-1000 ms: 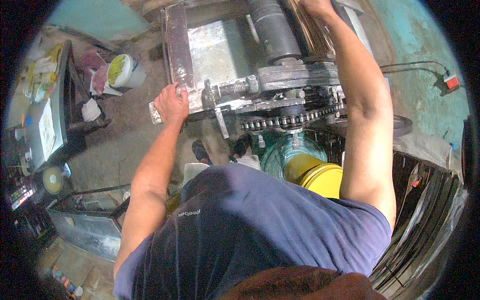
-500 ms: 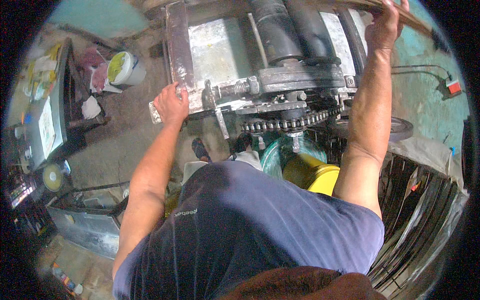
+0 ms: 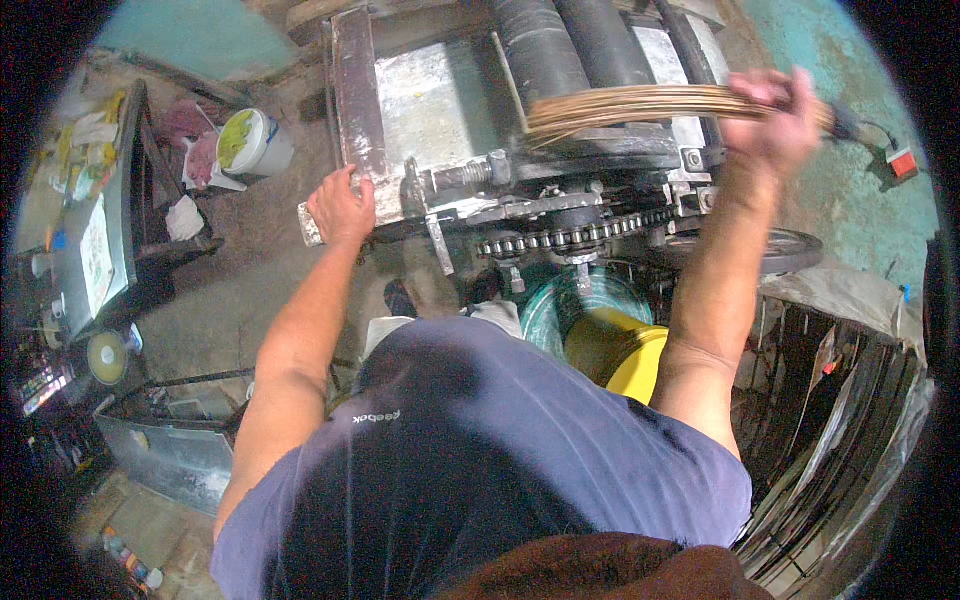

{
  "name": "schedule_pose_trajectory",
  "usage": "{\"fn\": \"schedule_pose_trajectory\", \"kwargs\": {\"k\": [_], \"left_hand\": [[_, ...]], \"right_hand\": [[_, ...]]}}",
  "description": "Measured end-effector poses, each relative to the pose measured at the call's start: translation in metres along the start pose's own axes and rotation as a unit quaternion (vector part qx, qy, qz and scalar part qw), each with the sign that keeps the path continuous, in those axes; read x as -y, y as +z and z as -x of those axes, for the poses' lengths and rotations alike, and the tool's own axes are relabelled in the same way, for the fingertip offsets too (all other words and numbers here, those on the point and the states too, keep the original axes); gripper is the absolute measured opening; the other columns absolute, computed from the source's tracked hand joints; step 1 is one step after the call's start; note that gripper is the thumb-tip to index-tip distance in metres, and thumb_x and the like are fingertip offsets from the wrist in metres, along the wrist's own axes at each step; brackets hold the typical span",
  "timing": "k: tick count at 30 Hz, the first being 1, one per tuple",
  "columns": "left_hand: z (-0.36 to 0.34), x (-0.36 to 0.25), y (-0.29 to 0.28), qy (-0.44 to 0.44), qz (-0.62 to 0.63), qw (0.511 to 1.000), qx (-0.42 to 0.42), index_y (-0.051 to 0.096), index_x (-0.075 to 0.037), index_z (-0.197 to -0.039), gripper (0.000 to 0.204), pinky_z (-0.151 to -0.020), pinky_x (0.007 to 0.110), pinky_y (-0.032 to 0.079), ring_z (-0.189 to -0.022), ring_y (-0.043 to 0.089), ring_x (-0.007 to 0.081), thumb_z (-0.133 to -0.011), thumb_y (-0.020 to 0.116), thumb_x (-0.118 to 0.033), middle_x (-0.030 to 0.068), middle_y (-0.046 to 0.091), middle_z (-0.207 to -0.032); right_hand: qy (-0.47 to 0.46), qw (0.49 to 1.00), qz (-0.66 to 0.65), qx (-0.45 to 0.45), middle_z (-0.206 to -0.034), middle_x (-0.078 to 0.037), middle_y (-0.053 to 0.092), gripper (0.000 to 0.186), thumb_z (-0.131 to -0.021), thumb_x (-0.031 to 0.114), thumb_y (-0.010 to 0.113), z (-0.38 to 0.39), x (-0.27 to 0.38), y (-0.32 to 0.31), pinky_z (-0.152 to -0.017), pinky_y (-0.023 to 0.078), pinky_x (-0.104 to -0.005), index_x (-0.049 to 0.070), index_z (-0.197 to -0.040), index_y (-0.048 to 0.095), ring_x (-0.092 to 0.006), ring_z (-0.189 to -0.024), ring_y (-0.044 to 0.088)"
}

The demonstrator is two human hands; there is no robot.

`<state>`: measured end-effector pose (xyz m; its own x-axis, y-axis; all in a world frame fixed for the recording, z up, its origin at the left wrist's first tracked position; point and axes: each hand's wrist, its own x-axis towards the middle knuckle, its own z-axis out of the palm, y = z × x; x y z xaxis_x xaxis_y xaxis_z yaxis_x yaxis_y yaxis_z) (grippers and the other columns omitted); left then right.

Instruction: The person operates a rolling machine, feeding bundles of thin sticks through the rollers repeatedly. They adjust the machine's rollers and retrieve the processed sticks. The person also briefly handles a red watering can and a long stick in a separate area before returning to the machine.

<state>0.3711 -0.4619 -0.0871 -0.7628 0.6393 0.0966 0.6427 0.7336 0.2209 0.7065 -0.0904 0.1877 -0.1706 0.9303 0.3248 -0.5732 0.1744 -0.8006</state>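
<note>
My left hand (image 3: 340, 207) grips the left front corner of a grey metal roller machine (image 3: 440, 110), fingers wrapped over its frame edge. Two dark rollers (image 3: 570, 45) run across the machine's top, and a drive chain (image 3: 570, 238) runs along its front. My right hand (image 3: 770, 120) is raised over the machine's right side, closed around a bundle of thin tan strips (image 3: 630, 103). The bundle sticks out leftward above the rollers and looks blurred.
A yellow bucket (image 3: 620, 350) and a teal tub (image 3: 560, 300) stand under the chain. A white bucket (image 3: 255, 143) sits on the dirt floor at left, near a cluttered stand (image 3: 95, 250). Stacked dark metal sheets (image 3: 850, 420) lean at right. A metal trough (image 3: 170, 455) lies lower left.
My right hand has swung from the rollers to the right and pulled the tan strip bundle out over the machine. My left hand has stayed on the frame corner.
</note>
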Motion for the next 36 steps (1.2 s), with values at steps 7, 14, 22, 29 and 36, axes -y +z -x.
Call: {"fn": "schedule_pose_trajectory", "kwargs": {"k": [7, 14, 22, 29, 36], "left_hand": [[-0.003, -0.006, -0.008, -0.012, -0.01, 0.999, 0.032, 0.066, -0.016, -0.13, 0.046, -0.112, 0.046, 0.032, -0.126, 0.057, 0.0265, -0.094, 0.058, -0.043, 0.0096, 0.065, -0.129], [0.006, 0.0, 0.001, -0.011, -0.001, 1.0, 0.004, 0.066, -0.016, -0.13, 0.045, -0.112, 0.046, 0.032, -0.125, 0.057, 0.0274, -0.095, 0.058, -0.043, 0.0111, 0.065, -0.129], [-0.002, 0.001, 0.004, 0.011, -0.011, 1.0, -0.017, 0.066, -0.016, -0.13, 0.044, -0.111, 0.045, 0.033, -0.124, 0.058, 0.0278, -0.095, 0.057, -0.043, 0.0111, 0.066, -0.126], [0.004, 0.009, 0.005, 0.018, -0.028, 0.999, -0.035, 0.066, -0.015, -0.13, 0.045, -0.109, 0.046, 0.035, -0.122, 0.059, 0.0292, -0.095, 0.057, -0.043, 0.0125, 0.067, -0.126], [-0.001, -0.007, -0.001, -0.003, -0.022, 1.0, 0.019, 0.065, -0.015, -0.13, 0.046, -0.11, 0.046, 0.034, -0.123, 0.058, 0.0285, -0.095, 0.057, -0.043, 0.0127, 0.067, -0.125]], "right_hand": [[-0.33, 0.795, 0.505, -0.066, -0.066, -0.004, 0.064, 0.025, -0.091, 0.031, 0.075, -0.051, -0.015, -0.104, -0.055, 0.051, -0.0405, 0.011, -0.08, 0.065, -0.0232, -0.055, 0.061], [-0.22, 0.925, 0.295, -0.095, -0.059, -0.006, 0.058, 0.028, -0.088, 0.014, 0.078, -0.035, 0.053, -0.077, -0.051, 0.049, -0.0377, 0.008, -0.073, 0.056, -0.0167, -0.05, 0.055], [-0.224, 0.886, 0.34, -0.222, -0.065, -0.008, 0.065, 0.026, -0.086, 0.019, 0.082, -0.053, 0.012, -0.115, -0.053, 0.05, -0.04, 0.006, -0.081, 0.059, -0.019, -0.053, 0.059], [-0.131, 0.982, 0.016, -0.134, -0.062, -0.002, 0.049, 0.018, -0.097, 0.01, 0.066, -0.026, 0.037, -0.067, -0.055, 0.046, -0.0385, 0.009, -0.081, 0.058, -0.0161, -0.052, 0.048], [-0.17, 0.951, 0.234, -0.105, -0.065, -0.006, 0.059, 0.019, -0.096, 0.013, 0.071, -0.011, 0.025, -0.096, -0.055, 0.05, -0.0368, 0.007, -0.08, 0.062, -0.0176, -0.053, 0.055]]}}
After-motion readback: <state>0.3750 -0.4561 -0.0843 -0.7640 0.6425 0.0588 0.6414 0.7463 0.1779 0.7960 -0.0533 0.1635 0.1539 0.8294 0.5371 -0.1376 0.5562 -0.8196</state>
